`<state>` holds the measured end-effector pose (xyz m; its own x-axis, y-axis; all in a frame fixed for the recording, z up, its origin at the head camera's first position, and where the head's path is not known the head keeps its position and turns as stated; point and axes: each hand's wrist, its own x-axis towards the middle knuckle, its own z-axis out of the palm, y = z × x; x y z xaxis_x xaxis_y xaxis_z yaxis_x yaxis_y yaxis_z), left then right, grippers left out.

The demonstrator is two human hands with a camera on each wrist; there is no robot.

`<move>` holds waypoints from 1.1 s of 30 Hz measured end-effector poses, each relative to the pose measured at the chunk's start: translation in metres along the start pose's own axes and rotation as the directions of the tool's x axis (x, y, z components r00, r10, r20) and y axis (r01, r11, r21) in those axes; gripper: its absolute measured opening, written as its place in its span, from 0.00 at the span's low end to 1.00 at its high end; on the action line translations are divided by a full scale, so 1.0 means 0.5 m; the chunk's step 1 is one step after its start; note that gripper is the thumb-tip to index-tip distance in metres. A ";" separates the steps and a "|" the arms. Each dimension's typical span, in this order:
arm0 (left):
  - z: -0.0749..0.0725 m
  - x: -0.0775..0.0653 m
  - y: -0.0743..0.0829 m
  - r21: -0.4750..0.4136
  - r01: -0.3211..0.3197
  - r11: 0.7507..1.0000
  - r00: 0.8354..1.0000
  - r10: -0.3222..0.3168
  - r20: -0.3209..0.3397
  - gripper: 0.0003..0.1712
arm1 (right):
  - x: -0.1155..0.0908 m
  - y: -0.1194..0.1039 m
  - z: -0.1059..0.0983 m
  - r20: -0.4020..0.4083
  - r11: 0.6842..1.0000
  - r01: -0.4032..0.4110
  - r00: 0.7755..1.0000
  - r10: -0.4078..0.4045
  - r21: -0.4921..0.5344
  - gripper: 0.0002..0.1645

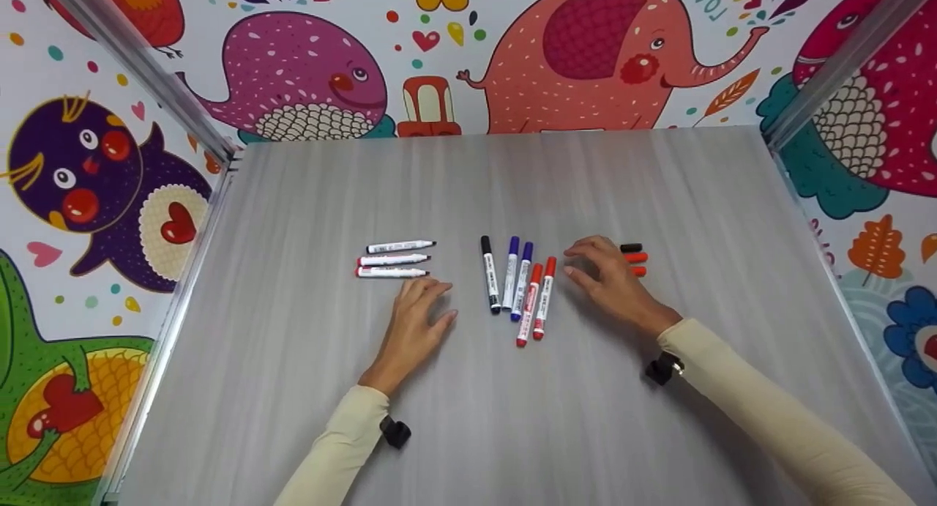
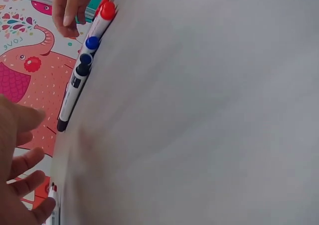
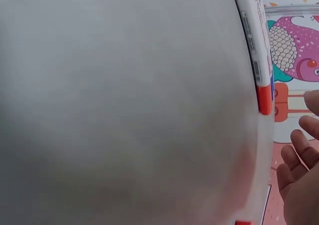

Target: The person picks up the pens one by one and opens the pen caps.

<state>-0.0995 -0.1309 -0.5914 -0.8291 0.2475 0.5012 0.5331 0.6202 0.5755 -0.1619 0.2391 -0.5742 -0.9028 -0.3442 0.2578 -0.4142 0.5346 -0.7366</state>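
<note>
Centre-left, uncapped markers [image 1: 395,259] are lying parallel, presumably for easy reach; left hand [image 1: 411,325] and right hand [image 1: 616,284] are holding nothing, fingers loosely wide.

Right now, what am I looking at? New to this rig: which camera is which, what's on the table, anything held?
No robot here: this is a person working bare-handed. The wide picture is from a head-worn camera looking forward and down; the other two are from the left and right wrists. In the wide view, the grey table has five capped markers in the middle, three uncapped markers to the left, and three cap-like pieces, one black and two red, beside the right hand. The left hand is near the uncapped markers. Neither hand holds anything.
</note>
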 end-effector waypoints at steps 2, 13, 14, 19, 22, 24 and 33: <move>0.016 -0.002 0.000 -0.018 -0.012 1.000 1.000 0.012 -0.006 0.24 | 0.005 -0.002 0.001 0.022 1.000 -0.003 1.000 0.003 -0.005 0.19; 0.050 -0.008 0.029 -0.033 0.063 0.997 0.997 -0.061 0.045 0.25 | 0.036 -0.012 0.032 0.123 1.000 0.019 0.992 -0.018 -0.004 0.23; 0.049 -0.008 0.033 -0.035 0.081 0.996 0.995 -0.079 0.058 0.25 | 0.040 -0.013 0.036 0.130 1.000 0.024 0.991 -0.023 -0.004 0.23; 0.041 -0.008 0.057 -0.048 0.165 0.985 0.980 -0.159 0.120 0.27 | 0.059 -0.018 0.050 0.136 0.998 0.066 0.989 -0.063 -0.016 0.25; 0.042 -0.007 0.061 -0.052 0.173 0.984 0.977 -0.165 0.132 0.28 | 0.072 -0.021 0.053 0.148 0.998 0.059 0.988 -0.054 -0.033 0.27; 0.044 -0.005 0.063 -0.056 0.175 0.983 0.977 -0.166 0.137 0.29 | 0.080 -0.023 0.053 0.160 0.998 0.043 0.986 -0.036 -0.042 0.29; 0.058 0.002 0.070 -0.079 0.209 0.975 0.966 -0.193 0.170 0.31 | 0.113 -0.027 0.061 0.225 0.997 0.013 0.974 0.003 -0.072 0.35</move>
<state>-0.0864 -0.0874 -0.5894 -0.9329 0.2458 0.2631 0.3596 0.5978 0.7165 -0.2038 0.1888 -0.5685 -0.8550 -0.5073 0.1079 -0.4333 0.5841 -0.6864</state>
